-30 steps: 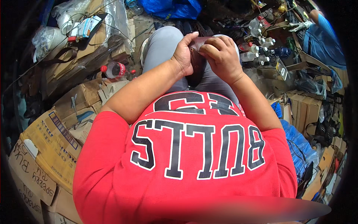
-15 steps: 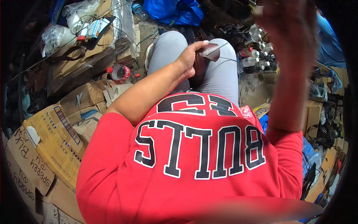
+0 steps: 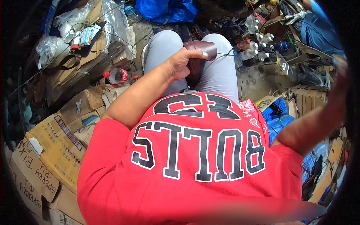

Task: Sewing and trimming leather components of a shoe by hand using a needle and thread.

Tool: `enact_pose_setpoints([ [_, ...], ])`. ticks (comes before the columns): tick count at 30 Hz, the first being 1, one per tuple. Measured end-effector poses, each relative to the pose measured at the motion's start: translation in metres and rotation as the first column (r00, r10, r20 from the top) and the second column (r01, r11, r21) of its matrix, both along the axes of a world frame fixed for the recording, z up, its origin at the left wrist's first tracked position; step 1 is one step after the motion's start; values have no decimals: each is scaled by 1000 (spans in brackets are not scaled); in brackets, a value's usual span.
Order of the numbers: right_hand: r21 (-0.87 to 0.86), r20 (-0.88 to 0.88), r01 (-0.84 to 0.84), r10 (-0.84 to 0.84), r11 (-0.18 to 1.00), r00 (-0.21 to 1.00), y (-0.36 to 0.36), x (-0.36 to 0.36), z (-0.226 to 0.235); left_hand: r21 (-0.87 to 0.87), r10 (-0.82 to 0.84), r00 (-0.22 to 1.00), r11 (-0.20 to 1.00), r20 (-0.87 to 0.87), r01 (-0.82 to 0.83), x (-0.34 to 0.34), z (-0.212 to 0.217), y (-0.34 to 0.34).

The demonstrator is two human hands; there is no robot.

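Note:
Between my knees, my left hand is closed around a curved brown leather piece, shaped like part of a shoe. My thumb lies along its near edge, and more brown leather continues below the hand. A thin dark thread stretches from the leather to the right across my knee; its far end is lost in the clutter. Far out to the right, my right hand is raised and smeared by motion at the picture's rim. Its fingers and anything in them cannot be made out.
Flattened cardboard boxes lie to my left, with a red-capped bottle beyond them. Several small bottles stand ahead on the right. A blue plastic bag is at the far middle, and blue plastic sheeting lies by my right elbow.
My right arm has swung outward and down to the right, from in front of me to the rim. My left hand still grips the leather, which has turned slightly.

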State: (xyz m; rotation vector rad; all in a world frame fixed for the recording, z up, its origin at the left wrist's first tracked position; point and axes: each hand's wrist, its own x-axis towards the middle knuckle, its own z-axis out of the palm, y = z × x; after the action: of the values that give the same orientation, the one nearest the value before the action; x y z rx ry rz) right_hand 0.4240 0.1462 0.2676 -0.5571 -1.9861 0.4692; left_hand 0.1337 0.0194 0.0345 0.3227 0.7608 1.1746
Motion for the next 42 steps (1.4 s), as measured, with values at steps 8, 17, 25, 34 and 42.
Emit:
enact_pose_setpoints([
  [8,-447,350,-132,309,885,885,-57,-101,-173,179,-36,999,983,-30,41,-4,-18,-3],
  [17,-514,414,-55,305,856,858,-58,-109,-190,156,-40,999,987,4,39,-4,-13,-5],
  [25,-474,543,22,272,880,794,-60,-117,-178,135,-45,999,990,-3,45,-5,-17,-4],
  [34,-698,273,-115,411,706,870,-50,-114,-205,150,-88,995,984,-43,93,-20,-9,-22],
  [42,-759,200,-133,422,637,884,-56,-121,-187,58,152,988,987,-32,-149,-19,-6,-40],
])
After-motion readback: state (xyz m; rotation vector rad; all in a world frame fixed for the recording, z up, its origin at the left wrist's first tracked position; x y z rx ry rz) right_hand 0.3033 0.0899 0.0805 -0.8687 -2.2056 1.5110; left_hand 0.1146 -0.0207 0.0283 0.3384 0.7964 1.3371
